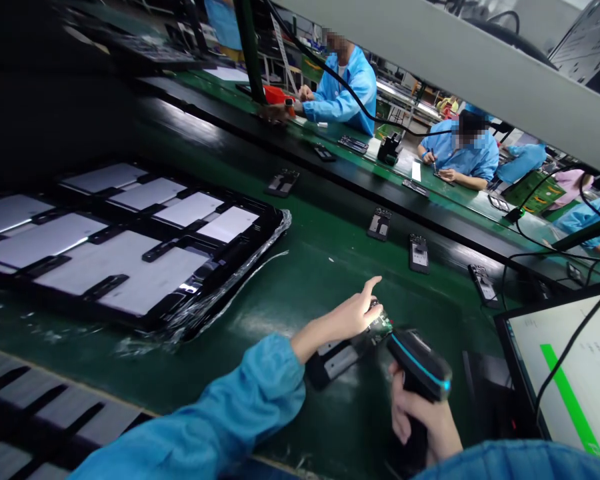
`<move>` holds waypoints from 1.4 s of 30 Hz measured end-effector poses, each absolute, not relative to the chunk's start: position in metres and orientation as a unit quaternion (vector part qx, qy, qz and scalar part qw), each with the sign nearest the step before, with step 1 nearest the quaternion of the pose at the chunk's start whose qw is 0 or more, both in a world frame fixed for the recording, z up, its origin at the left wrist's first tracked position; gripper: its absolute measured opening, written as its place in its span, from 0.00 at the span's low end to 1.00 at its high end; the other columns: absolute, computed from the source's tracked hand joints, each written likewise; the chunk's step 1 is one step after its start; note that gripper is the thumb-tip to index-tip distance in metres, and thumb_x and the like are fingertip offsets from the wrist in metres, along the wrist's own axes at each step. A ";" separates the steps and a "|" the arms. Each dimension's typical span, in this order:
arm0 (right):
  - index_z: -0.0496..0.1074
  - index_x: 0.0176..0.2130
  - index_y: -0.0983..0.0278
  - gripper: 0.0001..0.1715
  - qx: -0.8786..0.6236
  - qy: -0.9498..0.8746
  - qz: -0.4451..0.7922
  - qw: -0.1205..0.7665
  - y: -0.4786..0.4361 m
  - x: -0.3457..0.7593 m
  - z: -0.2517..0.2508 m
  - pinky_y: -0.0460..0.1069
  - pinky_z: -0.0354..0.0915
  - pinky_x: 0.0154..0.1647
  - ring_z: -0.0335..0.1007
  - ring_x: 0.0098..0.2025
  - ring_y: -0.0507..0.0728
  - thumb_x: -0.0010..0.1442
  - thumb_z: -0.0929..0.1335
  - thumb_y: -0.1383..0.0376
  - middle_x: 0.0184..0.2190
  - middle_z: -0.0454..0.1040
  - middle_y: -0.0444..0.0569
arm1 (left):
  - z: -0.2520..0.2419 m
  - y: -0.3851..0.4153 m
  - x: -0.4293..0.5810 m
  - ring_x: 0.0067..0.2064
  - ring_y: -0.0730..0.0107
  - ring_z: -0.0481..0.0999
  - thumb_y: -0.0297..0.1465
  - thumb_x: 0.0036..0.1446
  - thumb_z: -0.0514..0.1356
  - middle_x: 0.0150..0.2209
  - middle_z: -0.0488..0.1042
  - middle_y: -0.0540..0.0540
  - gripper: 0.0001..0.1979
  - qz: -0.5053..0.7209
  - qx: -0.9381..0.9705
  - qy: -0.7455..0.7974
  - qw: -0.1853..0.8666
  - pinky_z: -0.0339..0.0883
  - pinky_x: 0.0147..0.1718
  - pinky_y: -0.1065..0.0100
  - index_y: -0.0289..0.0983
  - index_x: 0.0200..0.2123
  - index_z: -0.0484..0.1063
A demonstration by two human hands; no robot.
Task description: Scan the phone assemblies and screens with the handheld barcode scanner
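Note:
My right hand [420, 417] is wrapped around the handle of a black barcode scanner [423, 360] with a lit blue stripe. The scanner's head points left, toward a partly assembled phone [337, 363] lying on the green bench. Over the upper end of this phone is my left hand [353, 313], with the index finger stretched out and the others bent near a green circuit board [381, 323]. Part of the phone is hidden under that hand and wrist. Whether the bent fingers press on the board I cannot tell.
A black tray stack [150, 253] with plastic wrap holds grey-white panels on the left. Another tray [50, 407] sits at lower left. Several phone units [419, 253] lie along the conveyor side. A monitor [570, 373] stands right. Co-workers in blue [353, 90] sit across.

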State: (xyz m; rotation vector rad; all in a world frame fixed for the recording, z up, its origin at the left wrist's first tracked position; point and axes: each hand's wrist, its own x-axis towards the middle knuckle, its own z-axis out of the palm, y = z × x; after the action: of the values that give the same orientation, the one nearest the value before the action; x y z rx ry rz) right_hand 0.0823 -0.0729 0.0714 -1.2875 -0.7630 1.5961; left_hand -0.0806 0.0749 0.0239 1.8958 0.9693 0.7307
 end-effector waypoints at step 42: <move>0.75 0.37 0.61 0.12 -0.484 -0.273 0.678 0.481 -0.064 0.095 0.043 0.43 0.56 0.13 0.55 0.13 0.45 0.49 0.74 0.67 0.18 0.66 0.36 | 0.017 0.102 -0.071 0.31 0.60 0.76 0.36 0.64 0.45 0.35 0.79 0.39 0.34 0.031 0.795 0.432 0.426 0.59 0.29 0.68 0.27 0.68 0.39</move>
State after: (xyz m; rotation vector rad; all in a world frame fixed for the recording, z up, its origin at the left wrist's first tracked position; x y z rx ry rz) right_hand 0.0945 -0.0644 0.0431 -1.1795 -0.6654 1.6541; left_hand -0.0707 0.1022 0.0168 1.9862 1.0786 0.0774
